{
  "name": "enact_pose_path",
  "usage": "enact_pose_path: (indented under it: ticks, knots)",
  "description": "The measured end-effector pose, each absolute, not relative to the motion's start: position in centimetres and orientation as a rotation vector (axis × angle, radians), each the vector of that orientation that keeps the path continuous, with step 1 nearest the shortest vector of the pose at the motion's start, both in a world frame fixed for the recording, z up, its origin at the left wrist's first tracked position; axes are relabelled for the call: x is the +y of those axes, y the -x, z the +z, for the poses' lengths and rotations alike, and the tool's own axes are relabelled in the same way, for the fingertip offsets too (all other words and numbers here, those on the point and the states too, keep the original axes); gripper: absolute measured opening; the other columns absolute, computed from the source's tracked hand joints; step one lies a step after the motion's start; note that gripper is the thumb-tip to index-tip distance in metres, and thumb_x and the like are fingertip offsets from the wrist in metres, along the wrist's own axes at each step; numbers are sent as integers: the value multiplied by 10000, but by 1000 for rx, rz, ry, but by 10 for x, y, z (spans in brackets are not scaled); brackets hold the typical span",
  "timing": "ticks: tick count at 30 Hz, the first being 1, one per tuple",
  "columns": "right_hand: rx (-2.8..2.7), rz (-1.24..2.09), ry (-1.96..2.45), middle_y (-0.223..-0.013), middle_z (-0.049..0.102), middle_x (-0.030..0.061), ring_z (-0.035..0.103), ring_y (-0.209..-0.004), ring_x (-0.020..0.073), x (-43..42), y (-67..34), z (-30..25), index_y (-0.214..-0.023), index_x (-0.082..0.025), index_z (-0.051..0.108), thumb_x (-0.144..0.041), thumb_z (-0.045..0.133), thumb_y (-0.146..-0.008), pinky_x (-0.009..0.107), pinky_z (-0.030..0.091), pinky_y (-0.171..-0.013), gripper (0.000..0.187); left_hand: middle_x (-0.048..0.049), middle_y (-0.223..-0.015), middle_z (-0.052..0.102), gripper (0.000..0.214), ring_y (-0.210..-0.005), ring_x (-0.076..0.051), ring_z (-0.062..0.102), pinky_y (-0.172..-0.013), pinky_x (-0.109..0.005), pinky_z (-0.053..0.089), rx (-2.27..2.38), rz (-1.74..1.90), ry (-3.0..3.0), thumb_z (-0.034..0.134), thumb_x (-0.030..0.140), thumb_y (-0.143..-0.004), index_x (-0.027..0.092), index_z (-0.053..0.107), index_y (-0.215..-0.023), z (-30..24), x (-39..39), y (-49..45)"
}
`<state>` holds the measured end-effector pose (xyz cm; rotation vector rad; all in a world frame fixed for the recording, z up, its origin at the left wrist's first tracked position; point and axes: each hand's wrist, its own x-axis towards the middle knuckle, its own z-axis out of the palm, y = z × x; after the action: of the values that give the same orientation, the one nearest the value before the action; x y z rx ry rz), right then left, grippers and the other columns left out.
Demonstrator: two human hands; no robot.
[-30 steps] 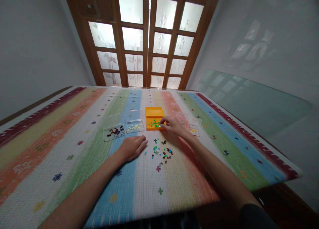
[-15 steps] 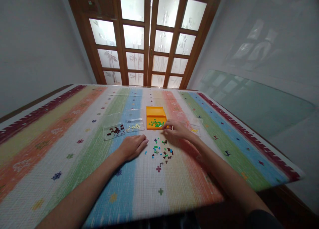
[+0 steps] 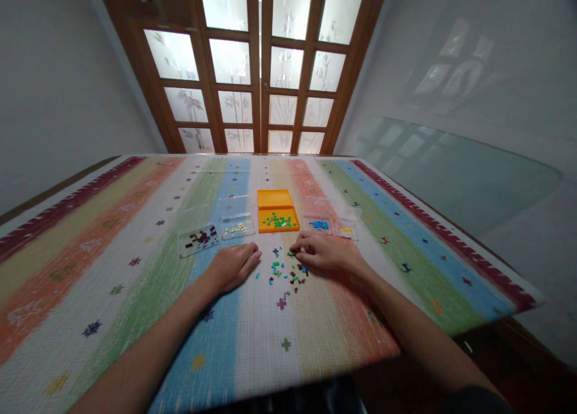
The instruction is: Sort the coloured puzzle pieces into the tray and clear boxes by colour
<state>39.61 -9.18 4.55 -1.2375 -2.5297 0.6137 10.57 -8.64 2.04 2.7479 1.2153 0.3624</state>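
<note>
My right hand is over the upper right part of a loose pile of small bricks, which are green, blue and dark brown. Its thumb and forefinger are pinched beside a green piece; whether they grip it is too small to tell. My left hand lies on the cloth to the left of the pile, fingers loosely laid out and holding nothing. Beyond the pile, an orange box with its lid raised contains green bricks. Blue bricks fill part of a clear box just beyond my right hand.
Left of the orange box, clear boxes hold cream bricks and dark brown bricks. Another clear box at the right has yellow bricks. A striped tablecloth covers the table. Wooden glazed doors stand behind it.
My right hand has come back from the front right corner of the orange box to the loose pile, uncovering the blue bricks. My left hand stays in place. The view has shifted slightly.
</note>
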Motion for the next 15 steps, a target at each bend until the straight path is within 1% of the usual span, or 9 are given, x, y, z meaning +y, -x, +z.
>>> enact_pose_path:
  ticks: [6,11,15]
  knots:
    - [-2609,524,1243,-938,627,64,575,-809,179,-97,-398,51,-942,-201,746,-134,601,-878,311,466,-756,172,-81,-908,744,393,-818,-222,700,-723,-326,494,1186,412,-2735,271,410,-1068,197,597,-1012,21,-86,-105]
    - [-2564,507,1239,-1023,660,86,604,-852,193,-99,-399,49,-1077,-214,749,-120,582,-883,323,474,-776,273,-93,-890,740,411,-798,-229,696,-722,-339,501,1183,410,-2740,260,420,-1064,191,596,-1003,20,-86,-104]
    - [-2549,489,1237,-980,671,78,603,-835,180,-98,-400,47,-947,-197,762,-118,586,-875,305,467,-759,206,-89,-895,738,405,-798,-224,692,-733,-337,502,1176,442,-2733,261,423,-1062,197,592,-1005,19,-85,-104]
